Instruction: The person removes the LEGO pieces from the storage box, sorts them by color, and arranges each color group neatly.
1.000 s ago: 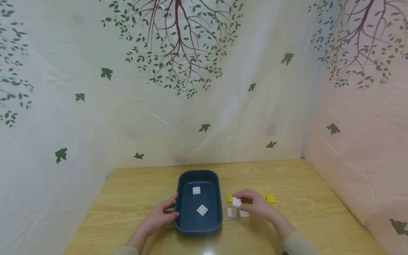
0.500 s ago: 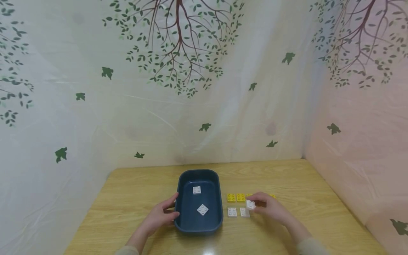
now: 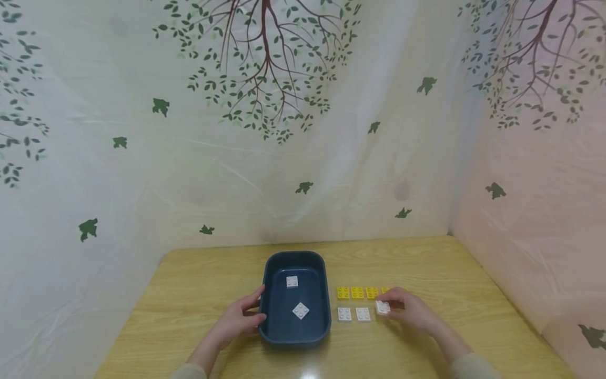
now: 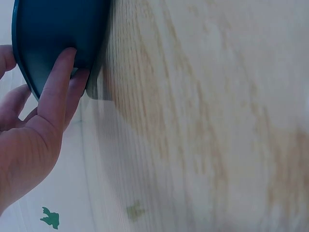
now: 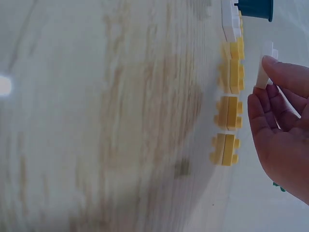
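Note:
My right hand point(image 3: 411, 312) pinches a white toy brick point(image 3: 382, 307) between thumb and fingers, right of two white bricks point(image 3: 363, 314) on the table. In the right wrist view the pinched brick point(image 5: 265, 65) is held up off the tabletop, its studs facing away from the table. At the left side of a dark blue tray point(image 3: 327, 295), my left hand point(image 3: 235, 319) touches the outer wall with extended fingers. The left wrist view has those fingers point(image 4: 55, 92) lying along the tray's wall point(image 4: 58, 24). Two more white bricks point(image 3: 300, 310) lie inside the tray, one turned diagonally.
Behind the white bricks runs a row of several yellow bricks point(image 3: 357, 292); my right hand covers its right end. The wooden table point(image 3: 208, 273) meets a pale curtain point(image 3: 265, 210) printed with trees and birds at the back and sides.
My right hand has carried the white brick rightward, from beside the tray to the right of the two white bricks, uncovering yellow bricks. The left hand and tray stay put.

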Motion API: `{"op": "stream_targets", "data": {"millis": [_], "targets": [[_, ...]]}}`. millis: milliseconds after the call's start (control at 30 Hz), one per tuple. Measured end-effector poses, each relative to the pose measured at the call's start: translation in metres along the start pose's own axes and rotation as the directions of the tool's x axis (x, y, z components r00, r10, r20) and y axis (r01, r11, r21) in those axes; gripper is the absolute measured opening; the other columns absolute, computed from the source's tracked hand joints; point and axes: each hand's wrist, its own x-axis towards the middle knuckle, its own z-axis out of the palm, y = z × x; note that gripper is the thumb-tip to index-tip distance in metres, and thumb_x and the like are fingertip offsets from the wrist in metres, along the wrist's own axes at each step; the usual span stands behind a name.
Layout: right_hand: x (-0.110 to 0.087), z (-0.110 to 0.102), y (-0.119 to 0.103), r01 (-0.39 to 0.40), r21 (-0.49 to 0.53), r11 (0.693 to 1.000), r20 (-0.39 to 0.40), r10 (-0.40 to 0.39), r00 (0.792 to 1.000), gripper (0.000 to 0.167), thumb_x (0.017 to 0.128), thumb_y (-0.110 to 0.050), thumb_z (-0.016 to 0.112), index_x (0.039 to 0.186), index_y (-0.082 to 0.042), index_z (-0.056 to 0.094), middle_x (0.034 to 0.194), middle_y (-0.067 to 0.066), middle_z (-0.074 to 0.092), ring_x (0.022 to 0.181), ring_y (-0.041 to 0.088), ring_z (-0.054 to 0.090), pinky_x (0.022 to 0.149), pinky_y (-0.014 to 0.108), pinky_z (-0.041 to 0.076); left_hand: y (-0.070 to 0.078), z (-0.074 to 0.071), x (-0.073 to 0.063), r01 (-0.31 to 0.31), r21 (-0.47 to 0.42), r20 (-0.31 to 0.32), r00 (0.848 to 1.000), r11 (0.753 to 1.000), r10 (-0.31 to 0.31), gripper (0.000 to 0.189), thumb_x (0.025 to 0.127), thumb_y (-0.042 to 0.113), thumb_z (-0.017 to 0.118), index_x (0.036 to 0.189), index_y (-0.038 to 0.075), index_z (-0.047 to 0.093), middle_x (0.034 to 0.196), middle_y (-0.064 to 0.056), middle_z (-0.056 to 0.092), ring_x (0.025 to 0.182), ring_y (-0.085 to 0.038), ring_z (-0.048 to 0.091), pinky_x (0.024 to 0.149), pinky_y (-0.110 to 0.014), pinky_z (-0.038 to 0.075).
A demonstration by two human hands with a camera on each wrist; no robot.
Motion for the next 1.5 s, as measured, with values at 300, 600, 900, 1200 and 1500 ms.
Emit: {"op": "stream_targets", "data": {"millis": [300, 600, 900, 1200, 1500], "targets": [[0.003, 0.0, 0.003, 0.028, -0.069, 0.997, 0.041, -0.025, 0.999, 0.033, 0.085, -0.013, 0.076, 0.117, -0.011, 0.07, 0.118, 0.005, 0.064, 0.115, 0.034, 0.057, 0.099, 0.044, 0.047, 0.002, -0.003, 0.001, 0.002, 0.004, 0.006, 1.0, 1.0, -0.002, 0.074, 0.092, 0.007, 0.069, 0.155, 0.009, 0.031, 0.147, -0.038, 0.034, 0.126, -0.052, 0.047, 0.08, -0.046, 0.059], [0.005, 0.004, 0.006, -0.03, -0.061, 0.998, 0.067, 0.034, 0.997, 0.034, 0.084, -0.011, 0.077, 0.117, -0.014, 0.071, 0.119, 0.005, 0.063, 0.118, 0.039, 0.054, 0.101, 0.064, 0.04, 0.002, -0.004, 0.002, 0.01, 0.012, 0.007, 1.0, 1.0, -0.01, 0.074, 0.092, 0.007, 0.069, 0.155, 0.01, 0.031, 0.148, -0.036, 0.034, 0.126, -0.052, 0.046, 0.08, -0.047, 0.059], [0.007, 0.01, 0.015, -0.021, -0.09, 0.996, 0.053, 0.026, 0.998, 0.033, 0.083, -0.012, 0.077, 0.116, -0.015, 0.071, 0.117, 0.004, 0.063, 0.115, 0.035, 0.055, 0.101, 0.062, 0.04, 0.001, -0.005, 0.004, 0.003, 0.001, 0.017, 1.0, 1.0, -0.003, 0.074, 0.092, 0.006, 0.068, 0.155, 0.009, 0.031, 0.146, -0.038, 0.035, 0.126, -0.052, 0.047, 0.08, -0.046, 0.059], [0.008, 0.013, 0.016, -0.037, -0.054, 0.998, 0.043, 0.04, 0.998, 0.033, 0.082, -0.01, 0.077, 0.114, -0.015, 0.071, 0.117, 0.006, 0.063, 0.116, 0.039, 0.054, 0.102, 0.064, 0.038, 0.0, -0.006, 0.005, -0.007, -0.003, 0.021, 1.0, 1.0, 0.007, 0.074, 0.092, 0.006, 0.069, 0.155, 0.008, 0.031, 0.146, -0.039, 0.035, 0.125, -0.052, 0.048, 0.08, -0.046, 0.059], [0.008, 0.015, 0.016, -0.049, -0.068, 0.996, 0.047, 0.053, 0.997, 0.033, 0.082, -0.012, 0.078, 0.113, -0.017, 0.072, 0.117, 0.005, 0.064, 0.117, 0.038, 0.054, 0.101, 0.064, 0.039, -0.002, -0.005, 0.004, -0.004, -0.02, 0.014, 1.0, 1.0, 0.005, 0.074, 0.092, 0.005, 0.069, 0.155, 0.009, 0.03, 0.145, -0.039, 0.035, 0.123, -0.05, 0.051, 0.08, -0.047, 0.059]]}}
